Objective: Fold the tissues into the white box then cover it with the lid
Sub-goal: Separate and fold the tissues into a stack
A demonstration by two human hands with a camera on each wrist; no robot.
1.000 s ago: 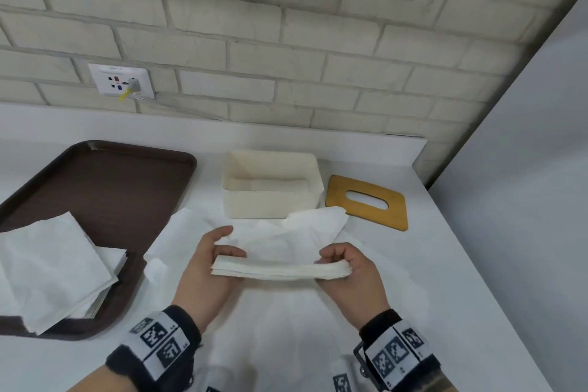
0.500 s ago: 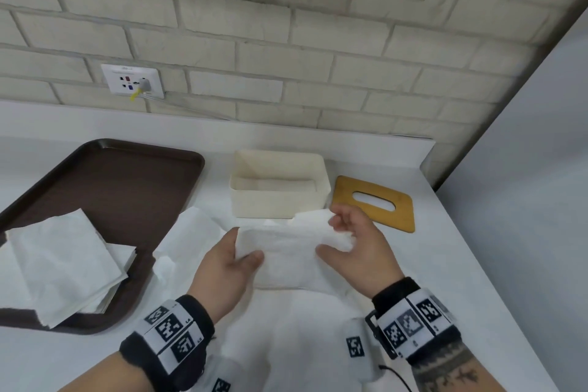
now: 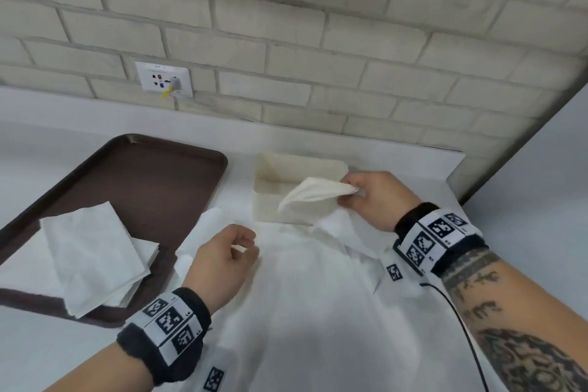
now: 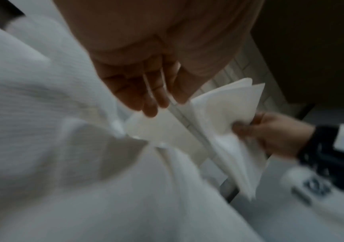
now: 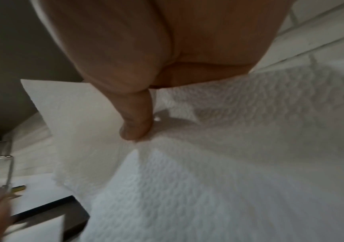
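Our right hand (image 3: pixel 375 200) pinches one end of the folded tissue (image 3: pixel 313 196) and holds it over the open white box (image 3: pixel 286 169), the free end drooping toward the near wall. Our left hand (image 3: pixel 222 259) hangs empty with loosely curled fingers above the spread tissues (image 3: pixel 318 296) on the surface. The risk we see is in that one-ended grip: the layers fan apart in the left wrist view, so the fold may spring open as it goes down, or the hanging end may catch the box's near rim and drape outside. A bulging fold would also keep the lid from seating; we cannot find the lid in these views. More tissues (image 3: pixel 89 251) wait on the brown tray (image 3: pixel 143 175).
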